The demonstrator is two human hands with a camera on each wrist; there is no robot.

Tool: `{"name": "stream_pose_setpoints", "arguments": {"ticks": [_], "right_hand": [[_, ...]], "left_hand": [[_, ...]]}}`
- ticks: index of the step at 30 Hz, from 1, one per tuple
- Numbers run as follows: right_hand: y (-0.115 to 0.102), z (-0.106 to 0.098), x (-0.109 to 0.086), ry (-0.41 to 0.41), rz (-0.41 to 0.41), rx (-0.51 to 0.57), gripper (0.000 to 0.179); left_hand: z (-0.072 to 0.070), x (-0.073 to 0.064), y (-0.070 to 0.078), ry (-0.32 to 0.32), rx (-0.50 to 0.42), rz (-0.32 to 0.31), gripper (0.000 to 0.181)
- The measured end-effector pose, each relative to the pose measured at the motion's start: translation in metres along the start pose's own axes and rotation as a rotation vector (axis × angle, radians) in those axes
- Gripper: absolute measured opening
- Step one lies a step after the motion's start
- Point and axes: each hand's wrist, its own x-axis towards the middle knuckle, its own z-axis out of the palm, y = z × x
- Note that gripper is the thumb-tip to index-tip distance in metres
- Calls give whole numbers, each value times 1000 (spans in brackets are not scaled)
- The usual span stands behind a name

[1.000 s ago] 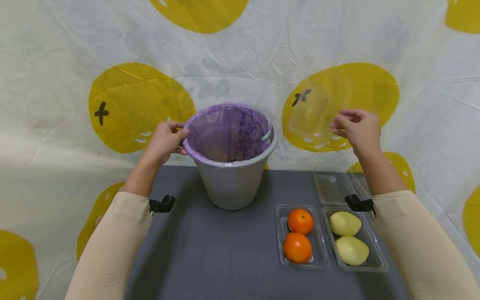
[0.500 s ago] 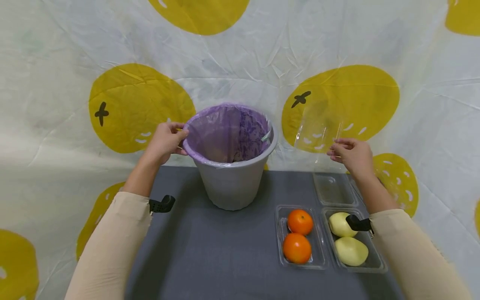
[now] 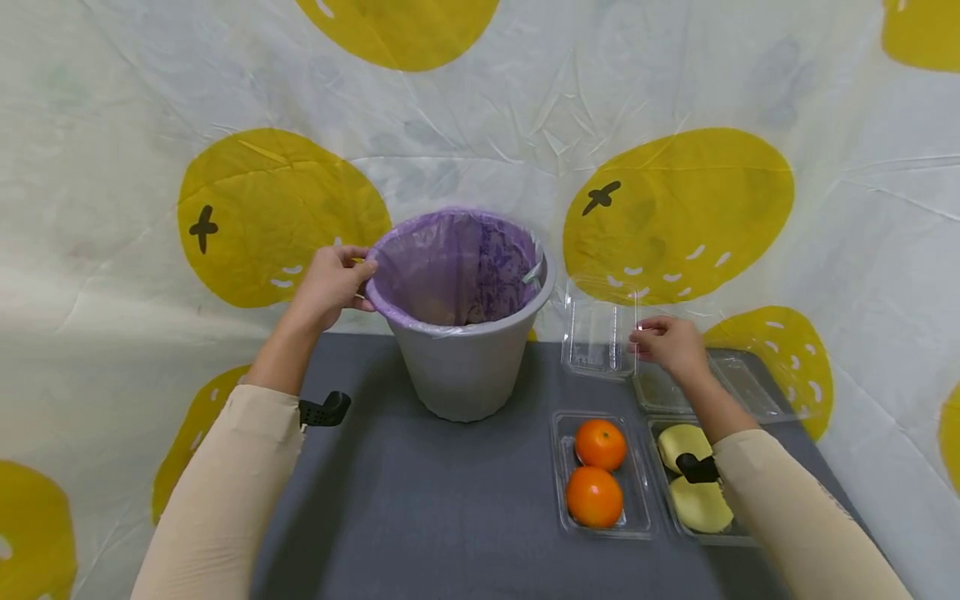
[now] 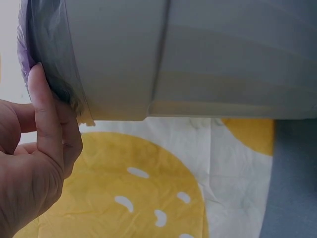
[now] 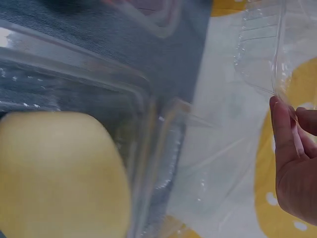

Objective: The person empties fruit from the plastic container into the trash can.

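My left hand (image 3: 333, 283) grips the left rim of a grey bin (image 3: 465, 375) lined with a purple plastic bag (image 3: 431, 271). The left wrist view shows fingers (image 4: 44, 111) lying along the bag's edge, folded over the rim. To the right of the bin, my right hand (image 3: 671, 346) pinches a clear plastic container (image 3: 596, 350) by its edge, thumb opposite fingers. This container's ribbed wall (image 5: 260, 37) shows in the right wrist view. Below it on the table stands a clear tray holding two oranges (image 3: 600, 443). Beside that, another tray holds two pale yellow, rounded fruits (image 3: 701, 504), partly covered by the right wrist.
Another clear container with its lid (image 3: 738, 379) lies open behind the pale fruits, partly hidden by my right forearm. A white curtain with yellow fruit prints (image 3: 480, 117) hangs directly behind the grey table (image 3: 435, 500). Black wrist-camera mounts (image 3: 324, 410) jut from both sleeves.
My right hand has come down and to the left with the clear container, from in front of the curtain to low over the table. The left hand and bin have stayed put.
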Motion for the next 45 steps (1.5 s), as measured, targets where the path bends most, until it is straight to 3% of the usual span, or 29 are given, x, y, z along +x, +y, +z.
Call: {"name": "stream_pose_setpoints", "arguments": {"ticks": [15, 27, 32, 37, 45], "right_hand": [[15, 29, 10, -142, 87, -127, 32], [23, 29, 22, -261, 142, -176, 30], [29, 29, 26, -269, 148, -213, 30], [31, 30, 24, -255, 128, -261, 33], [24, 29, 11, -233, 22, -420, 39]], "left_hand": [[0, 1, 0, 9, -3, -11, 55], [1, 1, 5, 9, -15, -20, 53], [2, 2, 4, 13, -15, -17, 53], [2, 2, 2, 10, -11, -9, 53], [1, 2, -1, 7, -6, -2, 54]]}}
